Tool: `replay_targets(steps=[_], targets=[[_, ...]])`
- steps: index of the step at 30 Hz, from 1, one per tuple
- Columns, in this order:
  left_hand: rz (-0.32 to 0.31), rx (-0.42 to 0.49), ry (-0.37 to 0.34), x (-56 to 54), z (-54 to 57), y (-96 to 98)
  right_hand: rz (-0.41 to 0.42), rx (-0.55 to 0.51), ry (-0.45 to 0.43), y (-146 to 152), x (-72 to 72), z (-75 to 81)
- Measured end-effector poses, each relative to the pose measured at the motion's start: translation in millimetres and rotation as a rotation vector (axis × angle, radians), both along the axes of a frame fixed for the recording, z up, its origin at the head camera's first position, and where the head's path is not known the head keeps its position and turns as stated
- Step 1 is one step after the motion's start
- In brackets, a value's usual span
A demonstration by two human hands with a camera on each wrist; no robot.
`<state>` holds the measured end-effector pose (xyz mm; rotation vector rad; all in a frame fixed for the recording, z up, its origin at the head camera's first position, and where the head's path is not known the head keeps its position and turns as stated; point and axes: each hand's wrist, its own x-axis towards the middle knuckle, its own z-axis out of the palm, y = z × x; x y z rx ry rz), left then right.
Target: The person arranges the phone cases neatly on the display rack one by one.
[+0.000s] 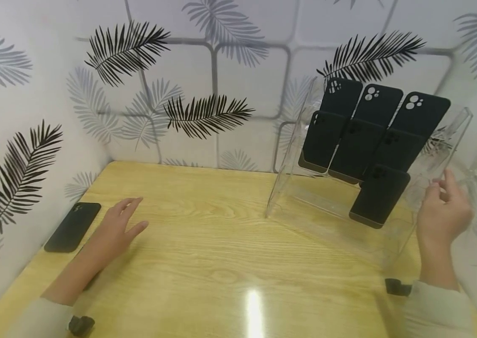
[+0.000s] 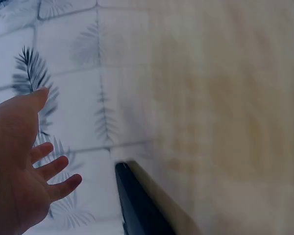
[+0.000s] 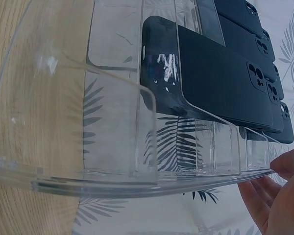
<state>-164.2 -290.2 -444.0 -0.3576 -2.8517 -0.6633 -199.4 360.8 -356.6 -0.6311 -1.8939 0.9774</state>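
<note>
My left hand (image 1: 113, 230) hovers over the left side of the table, fingers spread and holding nothing. Beyond it, by the wall, lies a black phone case (image 1: 73, 227). A dark edge shows under the left forearm, mostly hidden by it. On the right, a clear acrylic display rack (image 1: 319, 204) holds several black phone cases in stepped rows, with a single case (image 1: 380, 195) in a lower row. My right hand (image 1: 444, 211) pinches the rack's right side panel; in the right wrist view the thumb (image 3: 290, 160) and fingers lie on either side of its edge.
The wooden table (image 1: 204, 253) meets a wall (image 1: 247, 84) with a leaf pattern behind and on the left. A bright light reflection lies near the table's front. Dark wrist-camera mounts sit at both sleeves.
</note>
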Motion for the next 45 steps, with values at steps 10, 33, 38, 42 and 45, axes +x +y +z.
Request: replay_targets(steps=[10,33,38,42,45], targets=[[0.036,-0.019,-0.111,15.6,-16.0,-47.4,-0.001,0.043,0.018,4,-4.0,-0.7],[0.035,-0.124,-0.262,22.0,-28.6,-68.5,0.011,0.029,-0.006,6,-2.9,-4.1],[0.051,-0.107,-0.319,21.4,-26.8,-66.5,0.008,0.036,-0.007,7,-2.9,-4.6],[0.049,-0.115,-0.289,22.5,-26.7,-63.9,0.007,0.040,-0.010,6,-2.5,-4.5],[0.037,-0.110,-0.245,23.3,-26.5,-60.0,0.007,0.041,-0.007,6,-2.2,-3.7]])
